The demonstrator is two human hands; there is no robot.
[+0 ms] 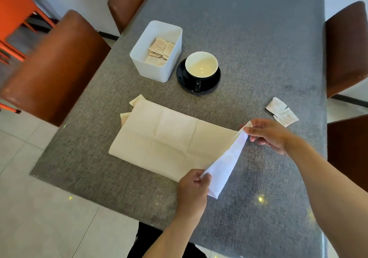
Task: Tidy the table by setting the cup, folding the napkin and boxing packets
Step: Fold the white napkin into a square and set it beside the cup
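Creased cream napkin (169, 136) flat, right edge lifted, pinched by left hand (192, 191), right hand (266, 134)

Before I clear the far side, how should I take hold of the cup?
Grip the cup by its handle, coming from the near side. The handle points toward you and the cup sits upright on its black saucer. The white box stands close on its left, so that side looks cramped.
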